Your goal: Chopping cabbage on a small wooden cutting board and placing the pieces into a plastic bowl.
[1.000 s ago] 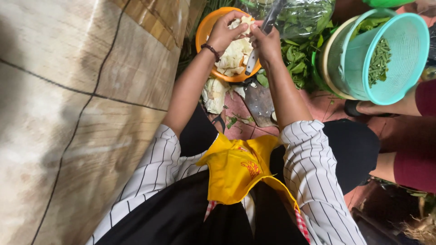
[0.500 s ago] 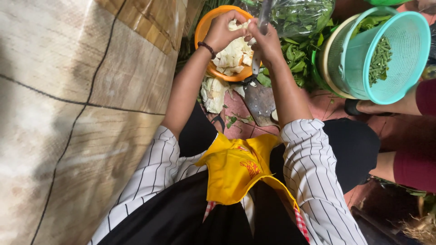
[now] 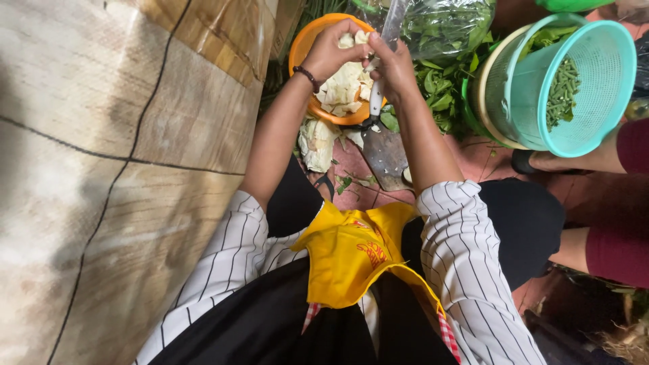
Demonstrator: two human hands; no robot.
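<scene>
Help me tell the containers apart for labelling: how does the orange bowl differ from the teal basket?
The orange bowl has solid walls, while the teal basket is perforated mesh. The orange bowl holds pale cut vegetable pieces; the teal basket holds chopped green beans. The orange bowl lies under the left hand and the right hand, which grips a knife; the teal basket sits tilted, nested in a cream bowl. Both are round plastic.

Glossy orange plastic bowl [image 3: 301, 46]; shiny metal knife blade [image 3: 393, 21]; perforated turquoise plastic colander [image 3: 595, 81].
</scene>
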